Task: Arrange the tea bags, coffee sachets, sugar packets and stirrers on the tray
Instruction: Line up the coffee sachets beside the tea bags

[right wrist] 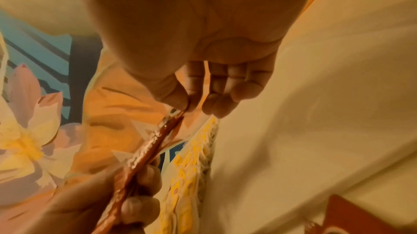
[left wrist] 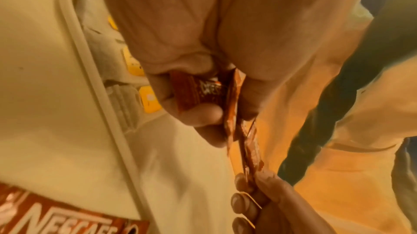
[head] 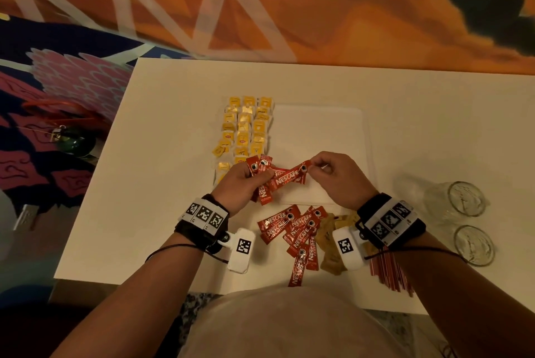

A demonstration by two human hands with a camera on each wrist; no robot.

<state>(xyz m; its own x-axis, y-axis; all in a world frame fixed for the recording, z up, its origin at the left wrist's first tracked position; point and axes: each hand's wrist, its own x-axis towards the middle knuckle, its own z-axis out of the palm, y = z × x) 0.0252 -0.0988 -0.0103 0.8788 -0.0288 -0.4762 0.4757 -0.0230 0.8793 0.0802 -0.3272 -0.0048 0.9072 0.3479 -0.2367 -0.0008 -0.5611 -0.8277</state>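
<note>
Above the white tray [head: 327,126], my left hand [head: 240,181] grips a small bunch of red Nescafe coffee sachets [head: 262,181]. My right hand [head: 324,168] pinches the far end of one sachet [head: 292,176] from that bunch between thumb and forefinger [right wrist: 178,98]. Yellow-tagged tea bags [head: 246,128] lie in three rows on the tray's left part. More red sachets [head: 298,230] lie loose on the table in front of the tray, beside brown sugar packets [head: 333,241]. Red stirrers [head: 388,268] lie under my right wrist. In the left wrist view my fingers [left wrist: 192,113] curl round the sachets [left wrist: 203,91].
The white table [head: 144,183] carries two clear glasses [head: 466,198] [head: 474,244] at the right. A patterned carpet and a green ornament [head: 75,143] lie on the floor to the left. The table's near edge runs just in front of my body.
</note>
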